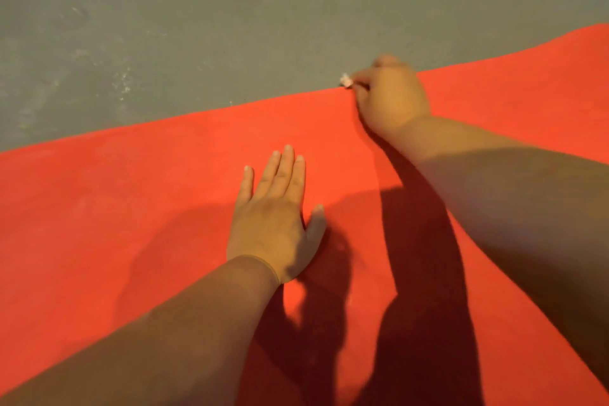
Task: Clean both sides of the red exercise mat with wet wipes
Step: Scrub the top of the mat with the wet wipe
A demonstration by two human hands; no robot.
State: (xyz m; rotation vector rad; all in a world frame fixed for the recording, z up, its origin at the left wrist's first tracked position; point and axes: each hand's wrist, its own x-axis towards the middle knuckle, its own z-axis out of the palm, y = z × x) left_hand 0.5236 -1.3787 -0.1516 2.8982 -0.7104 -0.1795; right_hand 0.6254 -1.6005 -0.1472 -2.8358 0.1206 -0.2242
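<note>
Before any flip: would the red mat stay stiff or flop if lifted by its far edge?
Probably floppy: the mat looks thin and its far edge runs wavy. Likely light, as that edge shows no thickness. It may slide when pushed; the left hand lies flat on it, perhaps pinning it.

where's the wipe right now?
Head view, right of centre: the wet wipe pokes out of the right hand at the far edge of the red mat, beside the grey floor.
</note>
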